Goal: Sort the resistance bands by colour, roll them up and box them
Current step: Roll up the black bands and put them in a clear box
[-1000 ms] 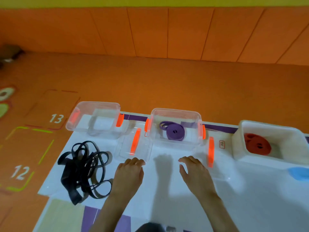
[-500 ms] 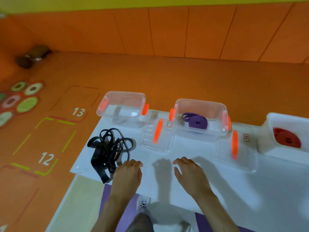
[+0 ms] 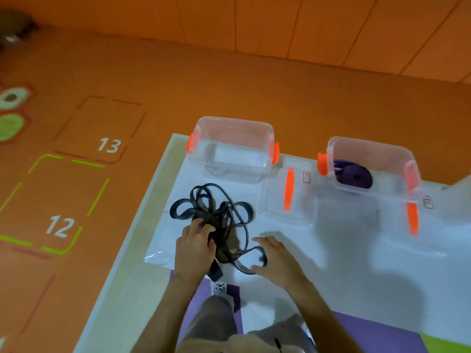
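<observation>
**Q:** Where do the black bands (image 3: 216, 217) lie?
**A:** Centre-left of the frame, as one tangled heap on the white sheet (image 3: 356, 263), near the empty clear box (image 3: 229, 138). The purple roll (image 3: 353, 177) sits already boxed at upper right.

**Q:** What could go wrong?
**A:** Probably, pulling one strand tightens the knot or drags the whole heap, because the loops interlock. Stretched rubber may also snap back.

**Q:** And the hands?
**A:** The left hand (image 3: 195, 247) is palm down, fingers curled into the heap and gripping strands. The right hand (image 3: 276, 261) lies flat with fingers extended, holding nothing, just beside the lowest loop.
</observation>
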The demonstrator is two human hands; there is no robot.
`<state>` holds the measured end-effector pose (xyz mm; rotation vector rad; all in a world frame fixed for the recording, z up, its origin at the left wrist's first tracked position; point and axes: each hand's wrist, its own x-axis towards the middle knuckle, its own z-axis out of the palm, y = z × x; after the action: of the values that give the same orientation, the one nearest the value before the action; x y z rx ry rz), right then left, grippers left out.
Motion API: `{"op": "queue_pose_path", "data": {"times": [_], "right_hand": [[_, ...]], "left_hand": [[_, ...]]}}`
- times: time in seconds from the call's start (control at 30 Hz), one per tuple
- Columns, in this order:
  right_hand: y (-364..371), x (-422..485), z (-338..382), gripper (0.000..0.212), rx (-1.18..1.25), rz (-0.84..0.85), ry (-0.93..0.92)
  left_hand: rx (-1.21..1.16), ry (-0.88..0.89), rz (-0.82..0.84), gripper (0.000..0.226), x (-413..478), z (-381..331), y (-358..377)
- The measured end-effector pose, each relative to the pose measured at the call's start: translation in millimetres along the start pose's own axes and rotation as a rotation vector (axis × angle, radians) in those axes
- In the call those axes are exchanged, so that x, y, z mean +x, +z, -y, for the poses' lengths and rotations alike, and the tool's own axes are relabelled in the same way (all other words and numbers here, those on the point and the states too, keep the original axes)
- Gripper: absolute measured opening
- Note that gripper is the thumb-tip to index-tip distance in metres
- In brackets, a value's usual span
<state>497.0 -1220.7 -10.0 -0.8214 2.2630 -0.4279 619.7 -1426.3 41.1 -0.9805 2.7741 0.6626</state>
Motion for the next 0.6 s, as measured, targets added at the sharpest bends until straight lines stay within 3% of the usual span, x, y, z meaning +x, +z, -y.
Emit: {"op": "queue_pose_path", "data": {"times": [0.07, 0.13, 0.27, 0.4, 0.5, 0.6], "right_hand": [[22, 16, 10, 0.098, -0.083, 0.112, 0.031], [43, 21, 16, 0.105, -0.229, 0.191, 0.011], [69, 25, 19, 0.057, -0.264, -0.064, -0.055], [48, 21, 15, 0.016, -0.02, -0.185, 0.142], [19, 19, 12, 0.011, 0.203, -0.415, 0.273], [-11, 19, 16, 0.009, 0.479, -0.553, 0.308]], "left_hand": [[0.028, -0.043, 0.105, 0.046, 12, 29, 2], [-0.079, -0.066, 0.213, 0.055, 20, 46, 6], [-0.166, 0.001, 0.339, 0.072, 31, 51, 19], [-0.062, 0.033, 0.375, 0.088, 39, 51, 30], [-0.141, 0.001, 0.333, 0.093, 48, 47, 32], [-0.283, -0.054, 0.279, 0.073, 57, 42, 33]]}}
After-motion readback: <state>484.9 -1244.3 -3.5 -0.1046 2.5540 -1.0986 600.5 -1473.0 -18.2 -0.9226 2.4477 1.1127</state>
